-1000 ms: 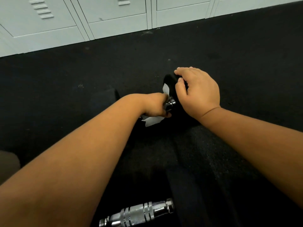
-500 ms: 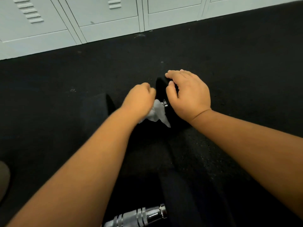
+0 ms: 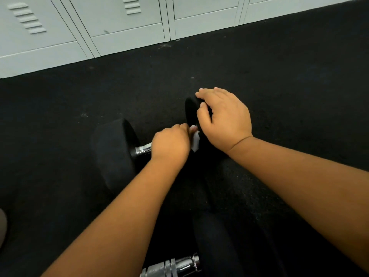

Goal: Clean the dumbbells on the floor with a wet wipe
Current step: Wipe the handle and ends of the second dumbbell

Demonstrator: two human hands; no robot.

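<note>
Since a moment earlier the left hand (image 3: 171, 144) had slid the wet wipe (image 3: 195, 141) along the dumbbell (image 3: 117, 154) handle toward three o'clock, baring chrome at nine; its fingers were curled around wipe and handle. The right hand (image 3: 223, 118) gripped the far head. The dumbbell lay on the floor (image 3: 279, 76), its long axis running nine to three; the handle looked nearly wiped.

We are looking down at a black, speckled rubber floor (image 3: 279, 80) that is running up to a row of pale grey-green metal lockers (image 3: 127, 27), their louvred vents catching soft, even light along the top.
</note>
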